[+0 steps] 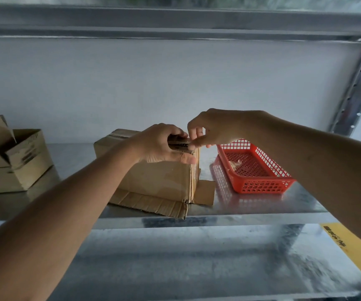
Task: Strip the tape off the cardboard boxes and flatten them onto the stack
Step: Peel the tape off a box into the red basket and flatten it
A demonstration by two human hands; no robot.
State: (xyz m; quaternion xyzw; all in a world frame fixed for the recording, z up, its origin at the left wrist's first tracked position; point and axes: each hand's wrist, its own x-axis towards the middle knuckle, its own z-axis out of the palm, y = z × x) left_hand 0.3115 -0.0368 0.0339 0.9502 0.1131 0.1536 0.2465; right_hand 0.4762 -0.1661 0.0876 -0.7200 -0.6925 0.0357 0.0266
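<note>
Two bare forearms reach up from the lower corners of the frame and meet at centre. The left hand is clamped over the top right edge of the brown corrugated cardboard box, fingers curled over the upper flaps and thumb pressed on the near wall, most likely to hold the box steady against a pull. Just to its right, the right hand pinches thumb and forefinger together at that same corner, apparently on an end of clear tape; the strip itself is too thin and glossy to make out for certain.

The box stands at mid-frame on the shiny galvanised metal shelf, its lower flaps splayed out flat toward the viewer, which suggests the bottom is already open and only the top seam remains taped. Immediately right of it sits a red perforated plastic basket with a pale crumpled wad inside, probably stripped tape, placed within easy reach of the peeling hand. At the left edge of the frame, well apart, a group of open brown cardboard cartons stands unflattened.
</note>
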